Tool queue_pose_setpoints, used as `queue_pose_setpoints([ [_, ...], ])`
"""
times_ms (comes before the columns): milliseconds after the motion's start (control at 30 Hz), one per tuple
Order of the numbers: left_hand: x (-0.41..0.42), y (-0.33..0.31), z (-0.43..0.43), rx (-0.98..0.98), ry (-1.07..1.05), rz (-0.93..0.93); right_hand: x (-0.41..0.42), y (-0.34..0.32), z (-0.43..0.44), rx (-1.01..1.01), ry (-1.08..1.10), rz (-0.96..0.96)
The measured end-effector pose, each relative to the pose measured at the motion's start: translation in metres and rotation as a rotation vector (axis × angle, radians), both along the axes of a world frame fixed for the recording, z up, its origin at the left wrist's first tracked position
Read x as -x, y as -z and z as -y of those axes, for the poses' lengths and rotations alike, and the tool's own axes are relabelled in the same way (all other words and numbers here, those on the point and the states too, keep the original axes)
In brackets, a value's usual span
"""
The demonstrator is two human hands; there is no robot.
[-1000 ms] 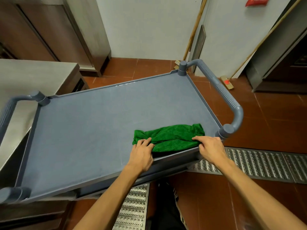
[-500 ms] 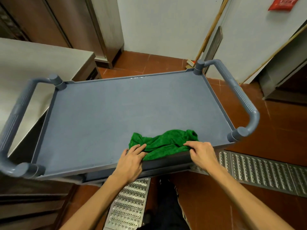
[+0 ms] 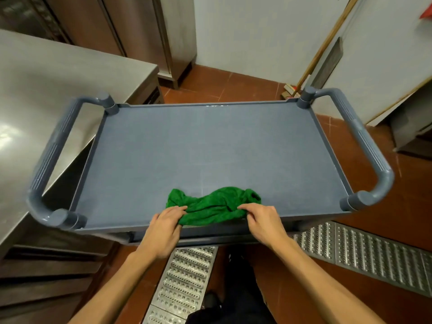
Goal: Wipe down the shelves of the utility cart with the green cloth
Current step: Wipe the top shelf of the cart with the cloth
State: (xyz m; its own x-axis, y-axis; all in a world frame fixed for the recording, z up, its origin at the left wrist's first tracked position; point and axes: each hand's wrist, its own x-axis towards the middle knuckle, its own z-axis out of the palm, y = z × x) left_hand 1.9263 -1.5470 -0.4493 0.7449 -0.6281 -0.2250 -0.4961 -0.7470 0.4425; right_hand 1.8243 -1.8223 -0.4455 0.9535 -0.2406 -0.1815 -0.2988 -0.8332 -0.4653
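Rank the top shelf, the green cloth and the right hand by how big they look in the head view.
Top shelf
Green cloth
Right hand, last, though nearness to the camera may flatter it.

Both bare forearms reach forward, palms down. The left hand (image 3: 163, 228) and right hand (image 3: 265, 224) each pinch the crumpled green cloth (image 3: 210, 208).
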Motion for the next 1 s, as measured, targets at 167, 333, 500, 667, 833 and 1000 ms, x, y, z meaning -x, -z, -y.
queue_pose_setpoints([
  [167, -0.03, -0.026, 0.026, 0.078, -0.203, -0.152, -0.014, -0.022, 0.025, -0.235, 0.16, 0.053],
  [333, -0.057, -0.039, 0.068, 0.188, -0.346, -0.324, -0.047, -0.039, 0.065, -0.294, 0.266, 0.057],
  [500, -0.07, -0.023, 0.121, 0.256, -0.475, -0.545, -0.073, -0.025, 0.103, -0.244, 0.349, -0.12],
  [667, -0.078, -0.001, 0.142, 0.241, -0.543, -0.637, -0.068, -0.002, 0.122, -0.024, 0.252, -0.032],
  [833, -0.077, 0.01, 0.135, 0.251, -0.504, -0.475, -0.055, 0.017, 0.124, -0.001, -0.308, -0.014],
  [1000, -0.074, 0.017, 0.087, 0.199, -0.411, -0.088, -0.067, 0.027, 0.135, 0.042, -0.522, 0.014],
])
